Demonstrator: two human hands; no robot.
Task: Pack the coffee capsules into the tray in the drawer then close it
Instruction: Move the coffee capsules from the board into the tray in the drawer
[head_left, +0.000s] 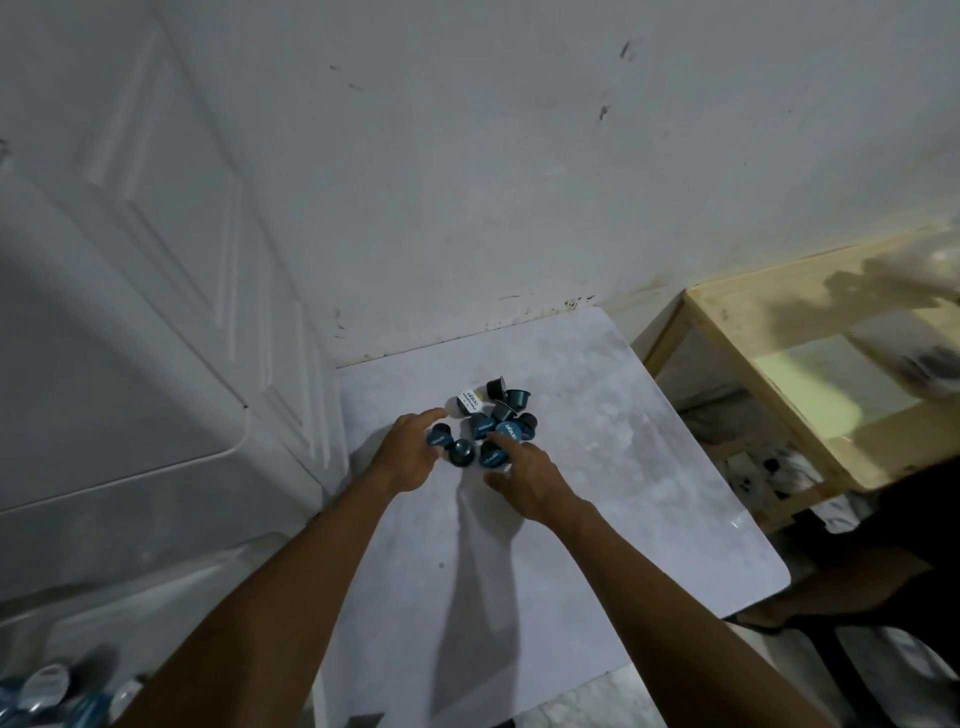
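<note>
The left hand (410, 452) and right hand (524, 478) sat either side of the small dark-blue coffee capsules (493, 421) on the pale stone-look bench (597, 493), grips spread to scoop them.

A cluster of dark blue plastic coffee capsules (493, 418) lay on the pale grey marbled surface (597, 493). The left hand (410, 454) touched the cluster's left edge. The right hand (524, 480) rested an extended forefinger on its near side. A pale wooden frame (758, 374) stood to the right.

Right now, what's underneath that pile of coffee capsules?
A pale marbled tabletop; the coffee capsules lie on it. The left hand and right hand cover the pile's near side, hiding that part.
</note>
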